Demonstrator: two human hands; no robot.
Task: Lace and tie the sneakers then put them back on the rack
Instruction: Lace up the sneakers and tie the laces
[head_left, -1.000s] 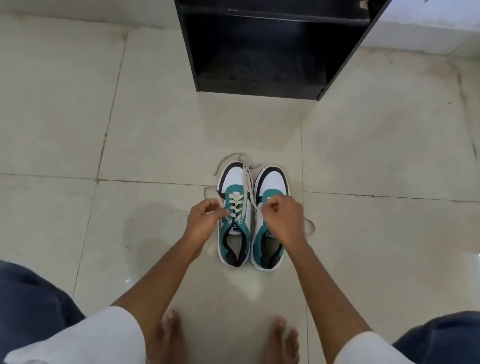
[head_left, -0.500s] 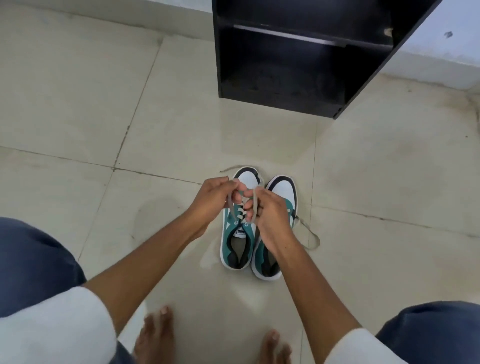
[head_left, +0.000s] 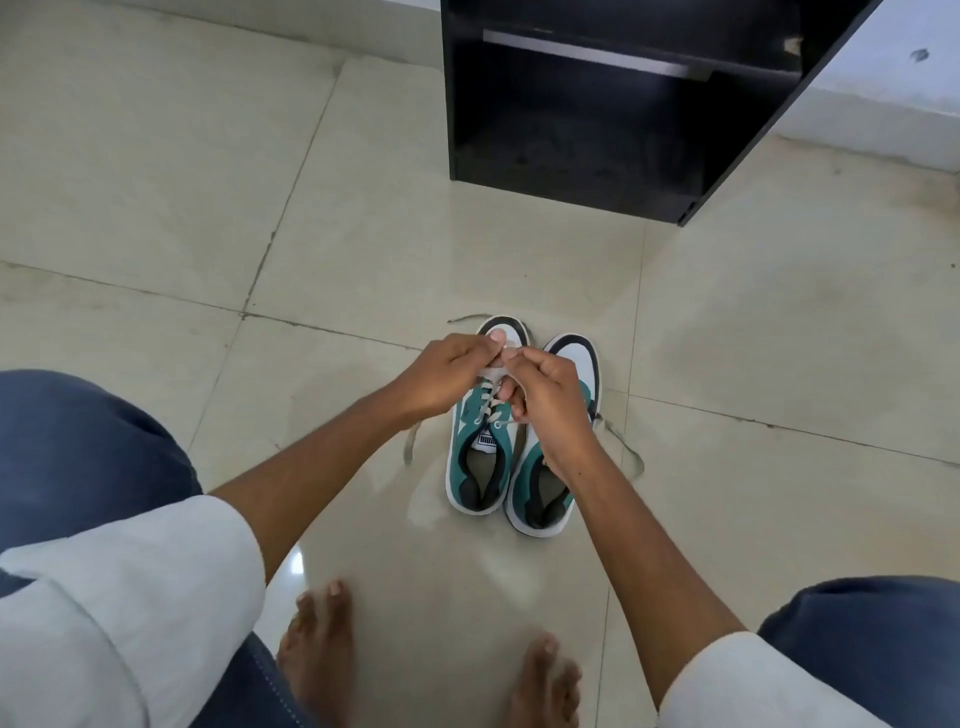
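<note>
Pair of teal-and-white canvas sneakers (head_left: 511, 457) sits on the tile floor (head_left: 727, 338), near the empty black wooden rack (head_left: 696, 130). Left hand (head_left: 447, 379) and right hand (head_left: 550, 400) both pinch the soft, floppy cream lace (head_left: 491, 402) over the left shoe. Grab it near the ends, I'd say.

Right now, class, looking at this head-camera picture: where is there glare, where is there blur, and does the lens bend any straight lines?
Head view: a bright glare spot sits on the glossy floor tile beside the left forearm; the bare feet at the bottom edge are smeared with blur, while the teal sneakers stay fairly sharp; the black shoe rack leans and its edges splay, a wide-angle effect; its inside is deep in shadow.
</note>
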